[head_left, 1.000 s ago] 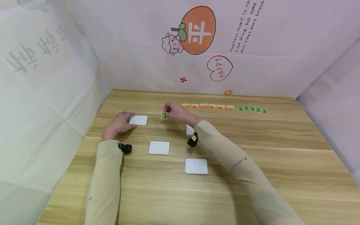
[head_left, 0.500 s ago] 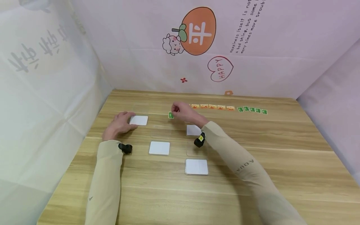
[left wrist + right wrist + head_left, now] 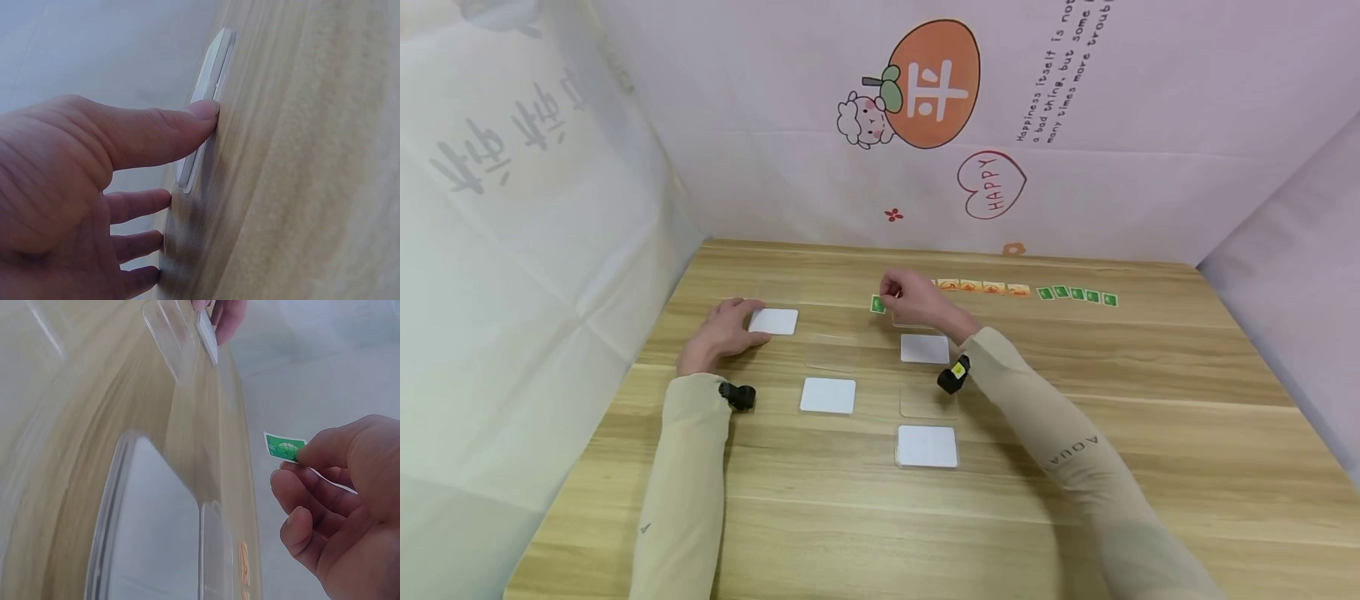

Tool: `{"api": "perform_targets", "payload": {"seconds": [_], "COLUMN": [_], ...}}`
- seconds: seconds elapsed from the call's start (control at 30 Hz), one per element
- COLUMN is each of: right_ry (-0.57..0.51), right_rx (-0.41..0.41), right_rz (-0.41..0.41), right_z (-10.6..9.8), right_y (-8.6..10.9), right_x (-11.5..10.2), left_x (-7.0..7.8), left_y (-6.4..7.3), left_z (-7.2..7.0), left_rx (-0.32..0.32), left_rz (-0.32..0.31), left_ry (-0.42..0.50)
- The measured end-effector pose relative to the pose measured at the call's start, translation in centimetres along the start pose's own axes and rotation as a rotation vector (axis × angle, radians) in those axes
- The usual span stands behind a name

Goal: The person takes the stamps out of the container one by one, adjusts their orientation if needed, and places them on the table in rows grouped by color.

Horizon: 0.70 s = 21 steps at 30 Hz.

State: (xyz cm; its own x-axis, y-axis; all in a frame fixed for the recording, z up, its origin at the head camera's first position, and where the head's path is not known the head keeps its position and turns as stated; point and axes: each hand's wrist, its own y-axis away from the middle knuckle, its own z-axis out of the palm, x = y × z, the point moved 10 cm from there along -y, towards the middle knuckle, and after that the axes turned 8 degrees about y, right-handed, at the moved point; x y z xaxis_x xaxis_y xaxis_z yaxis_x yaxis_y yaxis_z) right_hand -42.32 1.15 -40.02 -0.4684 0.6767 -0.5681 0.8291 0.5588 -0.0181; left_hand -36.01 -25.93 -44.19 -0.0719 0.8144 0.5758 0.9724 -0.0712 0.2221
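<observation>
My right hand [image 3: 925, 304] pinches a small green picture card [image 3: 877, 304] between thumb and forefinger, above the far part of the table. In the right wrist view the green card [image 3: 284, 447] has a white border and a pale round motif. My left hand [image 3: 722, 333] grips a white-topped flat case [image 3: 775, 322] at its left end. In the left wrist view the thumb presses the side of this case [image 3: 209, 81], which lies on the wood; the forefinger's tip is hidden there. Below my right wrist lies another white-topped case [image 3: 924, 349].
Orange cards [image 3: 970, 286] form a row at the back, partly hidden by my right hand. Several green cards [image 3: 1077, 294] continue it rightward. Nearer lie two white-topped cases, one left [image 3: 827, 396] and one right [image 3: 927, 447]. A clear lid [image 3: 833, 353] lies between.
My right hand has moved to the right with the green card, uncovering the white-topped case below its wrist. My left hand stays on its case.
</observation>
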Motion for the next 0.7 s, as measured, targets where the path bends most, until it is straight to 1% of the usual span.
{"api": "perform_targets", "payload": {"seconds": [0.07, 0.33, 0.43, 0.7], "right_ry": [-0.018, -0.01, -0.021, -0.036], "right_rx": [0.001, 0.019, 0.022, 0.038], "right_rz": [-0.001, 0.025, 0.031, 0.057], "right_z": [-0.2, -0.8, -0.9, -1.3], "right_y": [0.1, 0.7, 0.9, 0.9], "right_x": [0.3, 1.4, 1.8, 3.5], "left_x": [0.0, 0.1, 0.1, 0.0], "left_y": [0.0, 0.0, 0.0, 0.0], "left_z": [0.0, 0.1, 0.1, 0.0], "left_rx": [-0.001, -0.004, -0.006, -0.008], "left_rz": [-0.004, 0.001, 0.005, 0.004], "left_ry": [-0.002, -0.005, -0.006, -0.012]}}
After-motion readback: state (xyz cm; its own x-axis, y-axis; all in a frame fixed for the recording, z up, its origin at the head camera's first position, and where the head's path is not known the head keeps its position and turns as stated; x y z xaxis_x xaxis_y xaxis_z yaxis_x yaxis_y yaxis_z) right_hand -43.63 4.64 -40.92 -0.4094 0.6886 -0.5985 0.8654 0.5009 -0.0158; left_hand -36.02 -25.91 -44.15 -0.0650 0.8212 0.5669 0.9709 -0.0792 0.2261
